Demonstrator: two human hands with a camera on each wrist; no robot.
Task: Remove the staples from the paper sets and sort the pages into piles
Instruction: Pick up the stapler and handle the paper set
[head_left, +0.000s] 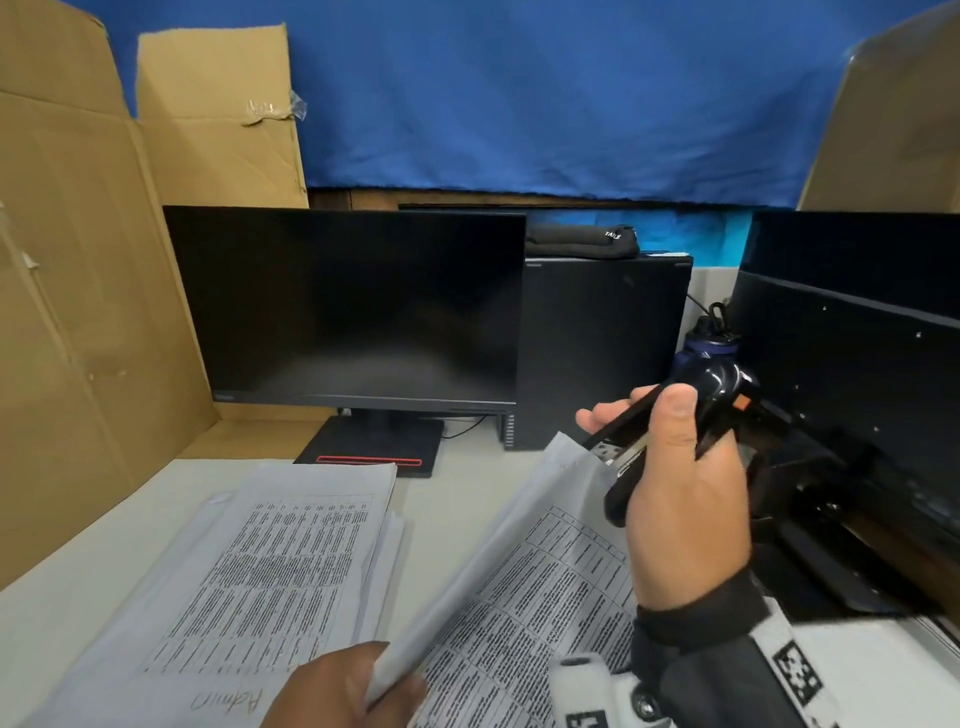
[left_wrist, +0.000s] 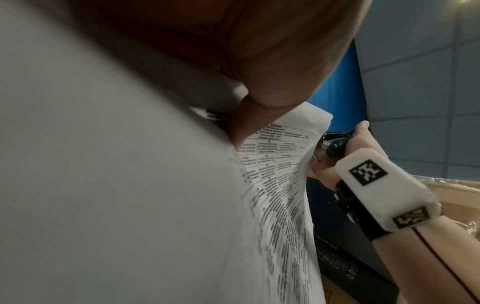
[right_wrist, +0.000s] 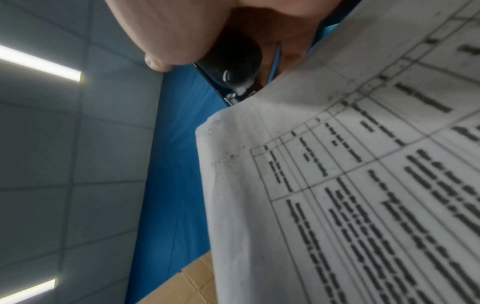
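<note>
Both hands are busy here: the right hand (head_left: 685, 499) is gripping a black stapler (head_left: 675, 436) with fingers wrapped round it, while the left hand (head_left: 343, 691) is pinching the near edge of a stapled paper set (head_left: 519, 571) and lifting it off the table (head_left: 457, 499). The set's long axis is running from the left hand at about 7 o'clock up to its top corner at about 1 o'clock, and that corner is sitting right at the stapler's nose, so the right hand is way nearer to it. A loose pile of pages (head_left: 270, 561) is lying at 9 o'clock. Can't actually make out the staple itself, the corner's blurry in the wrist views, and the left fingers are mostly hidden behind paper.
</note>
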